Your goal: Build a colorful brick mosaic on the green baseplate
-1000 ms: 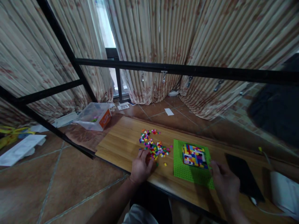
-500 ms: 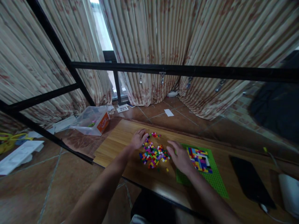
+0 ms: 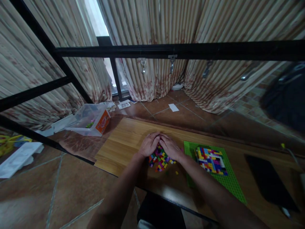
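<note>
Loose small toy building bricks [image 3: 161, 161] of many colours lie in a pile on the wooden table [image 3: 119, 140]. Along the pile's far left side curves my left hand [image 3: 149, 145], open, its fingers stretched out. My right hand [image 3: 170, 148] is open too and lies along the far right side, its fingertips meeting those of the left. Part of the pile is hidden beneath the palms. To the right, a green baseplate [image 3: 232, 179] carries a block of joined coloured bricks [image 3: 211, 160], and my right forearm crosses its near left part.
A black phone-like slab [image 3: 269, 181] with a white cable lies at the table's right. On the floor at left stands a clear plastic bin [image 3: 88, 119] with an orange label. A black metal rail [image 3: 157, 51] runs across beyond the table. One yellow brick [image 3: 176, 172] lies apart, nearer me.
My hands were apart on either side of the spread bricks; now they have come together at the far side. The bricks are gathered closer. The view has shifted slightly.
</note>
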A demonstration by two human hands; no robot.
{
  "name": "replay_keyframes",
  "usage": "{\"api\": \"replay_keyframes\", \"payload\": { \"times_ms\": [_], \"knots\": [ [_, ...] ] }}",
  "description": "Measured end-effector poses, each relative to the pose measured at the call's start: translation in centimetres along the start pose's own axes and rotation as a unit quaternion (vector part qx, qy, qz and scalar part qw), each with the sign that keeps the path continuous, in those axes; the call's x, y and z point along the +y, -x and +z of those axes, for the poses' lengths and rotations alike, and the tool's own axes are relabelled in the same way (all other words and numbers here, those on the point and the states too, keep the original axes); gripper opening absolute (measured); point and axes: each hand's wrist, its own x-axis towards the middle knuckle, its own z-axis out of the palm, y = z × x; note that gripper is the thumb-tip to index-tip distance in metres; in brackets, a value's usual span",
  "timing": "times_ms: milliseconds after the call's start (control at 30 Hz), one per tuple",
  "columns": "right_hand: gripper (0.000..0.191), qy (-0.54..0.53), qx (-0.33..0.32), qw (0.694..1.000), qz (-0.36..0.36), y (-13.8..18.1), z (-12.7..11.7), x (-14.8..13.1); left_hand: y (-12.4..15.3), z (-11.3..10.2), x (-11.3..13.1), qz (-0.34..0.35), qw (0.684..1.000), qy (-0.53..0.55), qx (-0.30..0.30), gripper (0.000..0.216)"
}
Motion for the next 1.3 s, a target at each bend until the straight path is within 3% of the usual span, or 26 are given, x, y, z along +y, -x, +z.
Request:
{"api": "replay_keyframes", "payload": {
  "times_ms": [400, 467, 567, 633, 733, 900, 1067, 1167, 1233, 1300],
  "knots": [
    [0.034, -0.038, 0.049, 0.997, 0.049, 5.7, -1.8, -3.6, 2.3, 0.9, 3.0, -0.065, 0.990, 0.120, 0.029, 0.044],
    [0.034, -0.018, 0.081, 0.994, 0.071, 6.6, -2.4, -3.4, 2.5, 0.9, 3.1, -0.074, 0.986, 0.141, 0.046, 0.044],
    [0.034, 0.089, 0.125, 0.975, 0.159, 7.6, -3.7, -2.2, 3.0, 0.6, 2.9, -0.085, 0.982, 0.141, 0.096, 0.043],
    [0.034, 0.167, 0.103, 0.957, 0.212, 7.9, -4.5, -1.3, 3.6, 0.3, 2.6, -0.092, 0.978, 0.125, 0.143, 0.043],
    [0.026, 0.200, 0.058, 0.951, 0.231, 7.8, -4.6, -0.4, 4.6, 0.0, 2.0, -0.095, 0.973, 0.092, 0.188, 0.041],
    [0.025, 0.198, 0.049, 0.950, 0.238, 7.0, -3.7, -0.4, 5.9, 0.1, 1.4, -0.076, 0.978, 0.047, 0.190, 0.039],
    [0.026, 0.174, 0.074, 0.957, 0.219, 7.7, -4.2, -2.3, 5.8, 0.0, 1.2, -0.080, 0.981, 0.043, 0.171, 0.040],
    [0.027, 0.133, 0.122, 0.964, 0.197, 10.1, -5.2, -3.7, 5.5, -0.2, 1.0, -0.093, 0.980, 0.046, 0.169, 0.042],
    [0.026, 0.031, 0.227, 0.959, 0.166, 12.6, -5.9, -3.8, 5.4, -0.3, 0.9, -0.104, 0.979, 0.049, 0.166, 0.043],
    [0.025, -0.023, 0.316, 0.930, 0.188, 15.6, -6.8, -3.1, 5.4, -0.3, 0.9, -0.113, 0.979, 0.051, 0.160, 0.045]
  ]
}}
